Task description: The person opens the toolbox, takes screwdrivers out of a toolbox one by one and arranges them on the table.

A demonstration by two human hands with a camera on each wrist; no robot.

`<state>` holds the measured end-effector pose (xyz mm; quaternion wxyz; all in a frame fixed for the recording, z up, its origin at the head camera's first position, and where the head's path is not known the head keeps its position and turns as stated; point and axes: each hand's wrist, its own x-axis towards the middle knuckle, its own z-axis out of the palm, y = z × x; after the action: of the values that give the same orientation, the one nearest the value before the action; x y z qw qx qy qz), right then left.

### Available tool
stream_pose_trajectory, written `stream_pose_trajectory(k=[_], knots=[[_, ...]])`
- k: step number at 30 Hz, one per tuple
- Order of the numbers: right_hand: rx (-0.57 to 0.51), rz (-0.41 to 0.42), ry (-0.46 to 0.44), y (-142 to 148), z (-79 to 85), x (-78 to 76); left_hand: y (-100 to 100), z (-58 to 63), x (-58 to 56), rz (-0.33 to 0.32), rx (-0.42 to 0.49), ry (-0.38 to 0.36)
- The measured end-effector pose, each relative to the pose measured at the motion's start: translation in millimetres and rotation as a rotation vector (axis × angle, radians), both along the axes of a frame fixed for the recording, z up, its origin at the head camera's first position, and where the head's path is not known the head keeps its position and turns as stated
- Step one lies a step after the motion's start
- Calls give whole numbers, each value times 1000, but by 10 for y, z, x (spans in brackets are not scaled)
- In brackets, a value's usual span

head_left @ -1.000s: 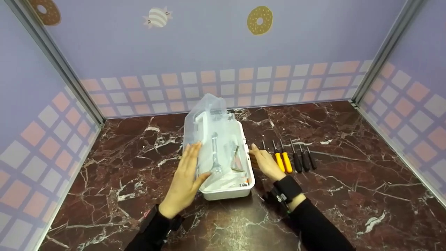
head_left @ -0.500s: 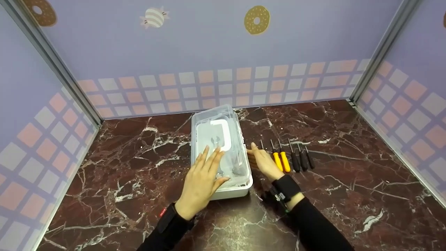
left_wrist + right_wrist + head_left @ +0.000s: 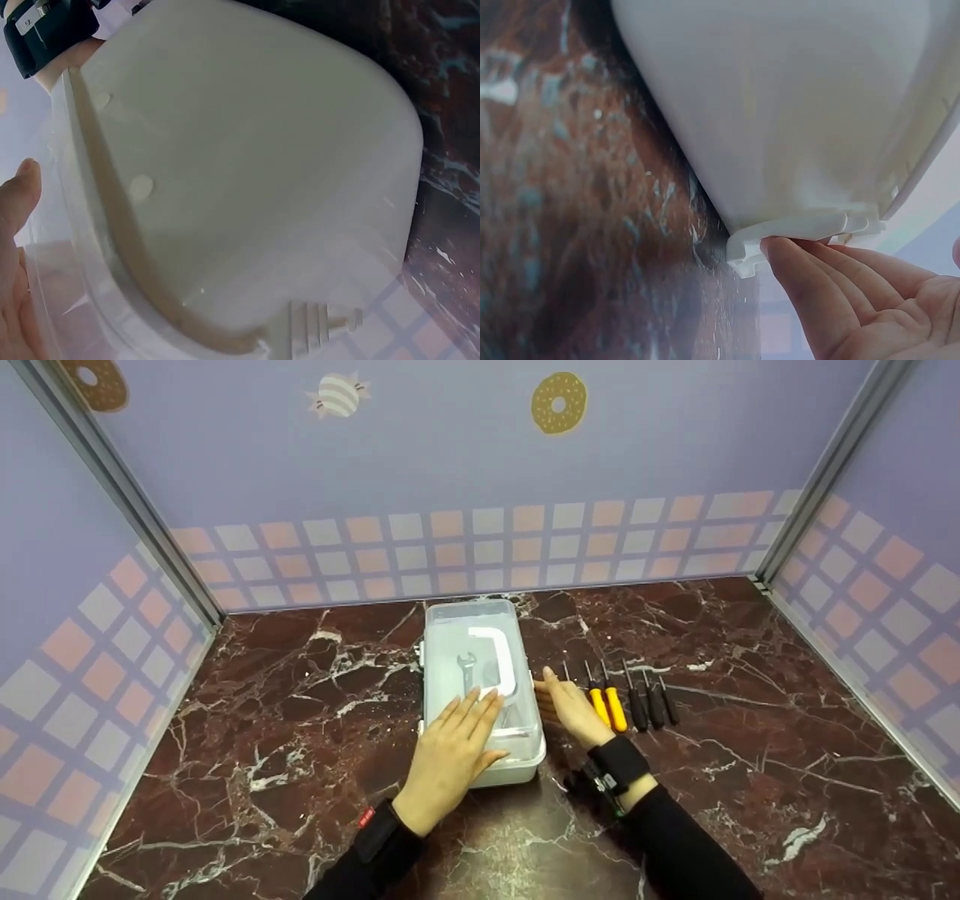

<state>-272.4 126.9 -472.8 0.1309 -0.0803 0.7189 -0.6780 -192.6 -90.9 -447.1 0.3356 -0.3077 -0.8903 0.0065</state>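
A white plastic toolbox stands lengthwise in the middle of the table, its translucent lid lowered over it. Through the lid a wrench shows, and a white carry handle lies flat on top. My left hand rests on the near part of the lid, palm down with fingers straight. At the box's right side, my right hand has straight fingers touching a white side latch, which sticks out from the wall in the right wrist view. The right thumb is apart from the fingers.
Right of the right hand, several screwdrivers lie in a row, some with yellow handles, others with black handles. Printed panels enclose the dark marbled table at the back and both sides.
The lid has swung from raised at the left down over the box, with my left hand moving right along with it onto the top. My right hand has stayed at the box's right side.
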Motion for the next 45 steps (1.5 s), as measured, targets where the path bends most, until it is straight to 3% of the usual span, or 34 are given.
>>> stream_pose_trajectory(k=[6, 13, 18, 23, 28, 35, 40, 43, 45], knots=[[63, -10, -2, 25, 43, -34, -3, -11, 3, -6, 13, 5], [382, -127, 167, 39, 148, -189, 3, -25, -7, -17, 21, 24], [511, -100, 219, 7, 199, -325, -7, -18, -16, -18, 18, 16], [553, -57, 191, 5, 149, -419, -9, -11, -8, -14, 9, 12], [618, -61, 240, 16, 118, -440, -7, -13, -2, -9, -1, 18], [660, -89, 357, 88, 144, -475, -9, -23, -12, -16, 6, 9], [653, -145, 367, 185, 208, -494, -11, -18, -8, -13, 12, 11], [588, -180, 332, 249, 258, -486, -9, -16, -7, -11, 13, 14], [463, -162, 266, 289, 285, -477, -9, -18, -8, -11, 11, 14]])
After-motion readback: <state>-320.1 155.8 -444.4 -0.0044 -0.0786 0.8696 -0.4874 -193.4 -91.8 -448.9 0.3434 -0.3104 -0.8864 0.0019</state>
